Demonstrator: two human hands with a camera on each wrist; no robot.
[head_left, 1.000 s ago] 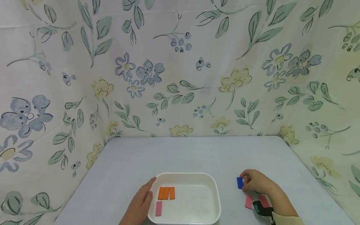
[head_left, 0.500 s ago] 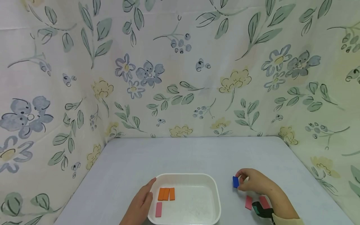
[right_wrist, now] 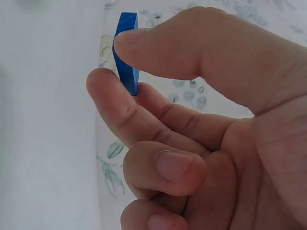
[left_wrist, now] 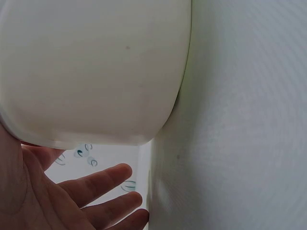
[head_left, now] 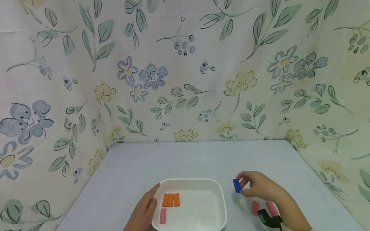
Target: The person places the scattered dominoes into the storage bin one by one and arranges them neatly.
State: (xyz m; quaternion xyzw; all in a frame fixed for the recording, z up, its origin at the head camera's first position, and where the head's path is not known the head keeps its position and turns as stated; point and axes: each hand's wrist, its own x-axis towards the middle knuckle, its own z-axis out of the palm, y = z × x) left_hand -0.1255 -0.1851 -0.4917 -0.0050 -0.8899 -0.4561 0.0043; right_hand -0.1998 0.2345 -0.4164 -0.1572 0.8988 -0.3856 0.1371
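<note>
The right hand (head_left: 259, 186) pinches a flat blue tile (head_left: 237, 185), its grip closed on the edges between thumb and fingertips. The tile is tilted and looks lifted off the white surface (head_left: 185, 160), just beside the right wall of a white plastic tray (head_left: 196, 179). The left hand (head_left: 143, 207) rests against the tray's left side, its grip fairly straight and spread, touching the rim without curling round it. Toward the left inside the tray lie 3 orange tiles (head_left: 170, 200) in a row: 2 touch, and the 3rd sits just right of them. A single pink tile (head_left: 163, 216) lies on the near side of that row. Another 2 pink pieces (head_left: 255, 208) rest near the right forearm, 1 of them partly covered by a black-and-green wrist strap (head_left: 268, 218). Floral cloth (head_left: 185, 80) hangs behind.
</note>
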